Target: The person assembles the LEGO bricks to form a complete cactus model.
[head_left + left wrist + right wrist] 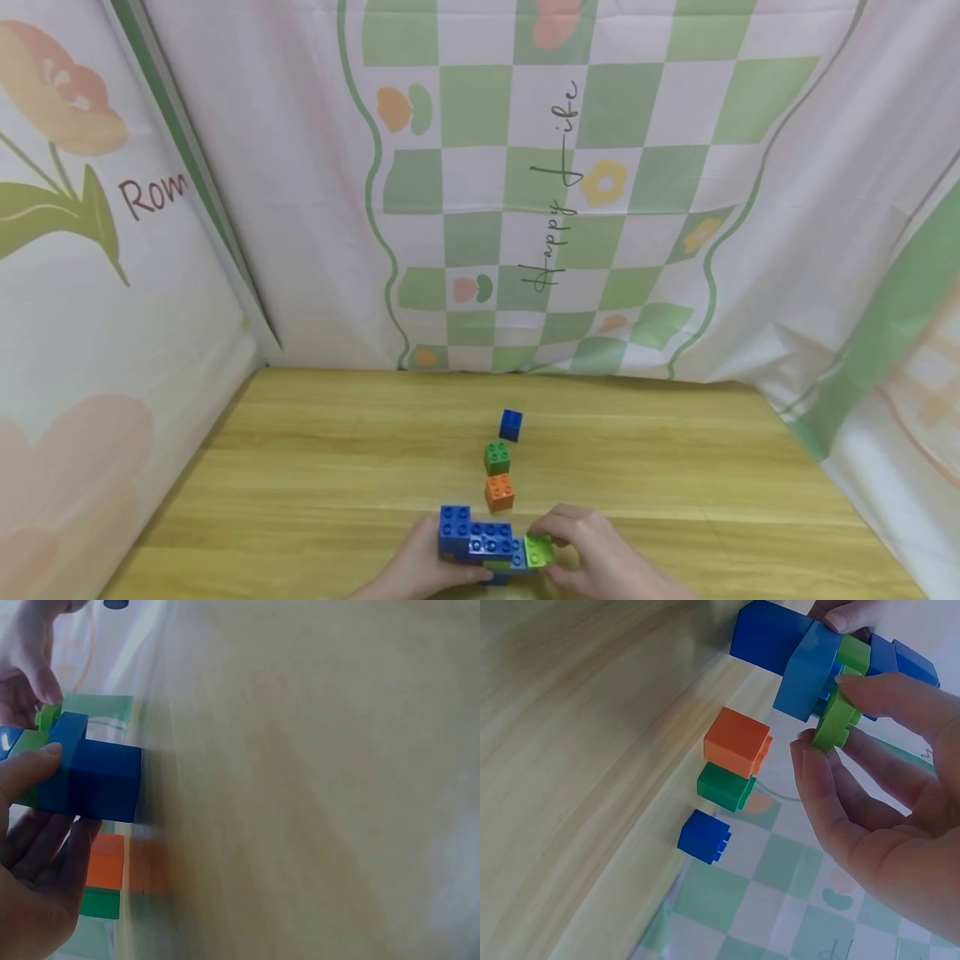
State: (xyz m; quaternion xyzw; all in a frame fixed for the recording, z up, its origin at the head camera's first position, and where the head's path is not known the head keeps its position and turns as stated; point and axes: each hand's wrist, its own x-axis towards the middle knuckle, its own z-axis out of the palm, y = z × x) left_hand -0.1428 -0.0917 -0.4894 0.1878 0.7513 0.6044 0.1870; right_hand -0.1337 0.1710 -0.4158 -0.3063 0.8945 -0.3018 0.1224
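In the head view my left hand [416,562] grips a built piece of toy building bricks [491,540], mostly blue with a light green brick in its middle. Its thumb presses on the side of the piece in the left wrist view, the other fingers beneath. My right hand [596,554] pinches a thin lime green brick [538,550] between thumb and fingertips. That lime brick [831,727] stands on edge close against the studs of a medium blue brick [806,671] in the right wrist view, its own studs facing the right palm.
Beyond the hands, an orange brick [500,492], a green brick [497,458] and a dark blue brick [511,425] stand in a row, studs up, on the wooden table [337,467]. A printed checkered curtain [547,208] hangs at the table's back edge.
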